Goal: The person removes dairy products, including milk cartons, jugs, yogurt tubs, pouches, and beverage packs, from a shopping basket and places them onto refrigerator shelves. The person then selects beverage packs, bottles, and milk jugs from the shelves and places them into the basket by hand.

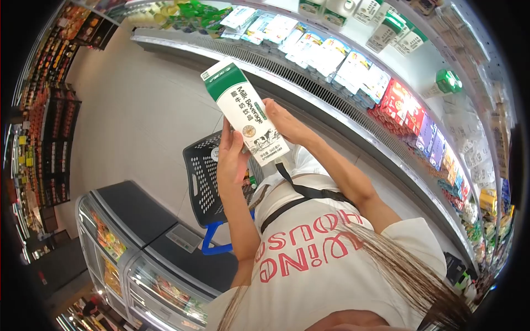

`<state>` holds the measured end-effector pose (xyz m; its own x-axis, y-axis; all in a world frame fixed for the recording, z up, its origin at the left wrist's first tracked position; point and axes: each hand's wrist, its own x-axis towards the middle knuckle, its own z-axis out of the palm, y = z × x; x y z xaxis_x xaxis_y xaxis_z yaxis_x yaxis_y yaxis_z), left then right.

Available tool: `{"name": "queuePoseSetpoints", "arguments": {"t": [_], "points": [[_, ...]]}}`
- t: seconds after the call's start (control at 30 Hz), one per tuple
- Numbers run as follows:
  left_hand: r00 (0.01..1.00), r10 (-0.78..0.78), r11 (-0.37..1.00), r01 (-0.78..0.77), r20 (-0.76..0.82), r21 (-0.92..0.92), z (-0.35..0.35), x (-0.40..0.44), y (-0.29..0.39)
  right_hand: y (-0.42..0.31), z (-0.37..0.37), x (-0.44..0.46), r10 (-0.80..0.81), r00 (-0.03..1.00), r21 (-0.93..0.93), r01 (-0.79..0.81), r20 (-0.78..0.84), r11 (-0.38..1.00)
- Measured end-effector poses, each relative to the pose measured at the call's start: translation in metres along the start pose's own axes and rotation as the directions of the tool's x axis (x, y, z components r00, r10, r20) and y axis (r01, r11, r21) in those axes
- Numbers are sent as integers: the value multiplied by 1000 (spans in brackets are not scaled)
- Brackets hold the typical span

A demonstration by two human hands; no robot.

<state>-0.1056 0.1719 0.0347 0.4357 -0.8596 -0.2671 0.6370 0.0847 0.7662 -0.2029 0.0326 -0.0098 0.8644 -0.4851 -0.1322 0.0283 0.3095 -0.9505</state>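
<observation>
A white and green milk beverage carton (245, 113) is held up in front of my body, tilted, its printed front towards me. My left hand (233, 157) is closed around the carton's lower left side. On the other side, my right hand (282, 120) grips the carton's right edge, its thumb near the front. Below my left forearm is a dark grey shopping basket (194, 181) with holes in its wall and a blue handle (217, 247). Some packaged items show inside it, partly hidden by my arm.
A long refrigerated shelf (331, 99) runs along the right, with white packs, red boxes (403, 105) and green-white cartons (386, 30). Glass-sided freezer cabinets (160, 276) stand at lower left. Stocked shelves (52, 143) line the far left, across a tiled floor (127, 110).
</observation>
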Motion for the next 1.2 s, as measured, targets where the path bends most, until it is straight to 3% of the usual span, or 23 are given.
{"name": "queuePoseSetpoints", "arguments": {"t": [0.07, 0.1, 0.33, 0.37, 0.47, 0.53, 0.6, 0.73, 0.77, 0.8, 0.9, 0.93, 0.97, 1.07, 1.17, 1.2], "points": [[995, -7, 1000, 4, 97, 27, 12, 9, -2, -27, -16, -13, -15, 998, -68, 11, -59, 998], [988, -22, 999, 17, 151, 38, 17, 13, -4, -41, -24, -19, -6, 994, -197, -16, -110, 980], [903, -272, 951, 200, 333, 236, 76, 78, -51, -37, -136, -61, -49, 959, -356, -56, -279, 933], [882, -295, 942, 204, 368, 266, 88, 91, -63, -45, -147, -75, -50, 950, -243, -28, -310, 970], [814, -354, 917, 207, 460, 340, 137, 131, -95, -56, -198, -104, -66, 885, -242, -54, -462, 969], [746, -383, 914, 221, 544, 340, 168, 156, -122, -56, -233, -117, -161, 837, -230, 44, -522, 972], [685, -442, 887, 237, 579, 396, 198, 179, -141, -60, -267, -125, -161, 792, -268, -3, -589, 963], [724, -544, 765, 221, 423, 605, 259, 224, -184, -72, -331, -143, -299, 698, -461, -51, -651, 886], [762, -531, 729, 188, 371, 658, 275, 235, -195, -75, -349, -144, -341, 678, -495, -39, -651, 868], [785, -465, 745, 98, 409, 660, 290, 248, -211, -79, -369, -146, -324, 679, -485, -53, -659, 873], [833, -223, 771, -168, 507, 614, 325, 281, -264, -86, -430, -146, -473, 641, -589, 40, -604, 807], [839, -109, 782, -258, 533, 567, 339, 289, -279, -95, -445, -147, -403, 666, -493, 61, -627, 868], [846, -52, 769, -305, 531, 561, 354, 299, -292, -99, -462, -144, -439, 655, -515, 88, -615, 853], [845, -54, 779, -298, 532, 552, 396, 308, -289, -105, -506, -136, -450, 653, -500, 124, -609, 857], [820, 83, 788, -402, 567, 466, 405, 334, -305, -114, -529, -125, -418, 662, -448, 137, -622, 883], [872, 63, 732, -371, 485, 571, 407, 332, -300, -112, -535, -119, -410, 656, -416, 157, -633, 896]]}}
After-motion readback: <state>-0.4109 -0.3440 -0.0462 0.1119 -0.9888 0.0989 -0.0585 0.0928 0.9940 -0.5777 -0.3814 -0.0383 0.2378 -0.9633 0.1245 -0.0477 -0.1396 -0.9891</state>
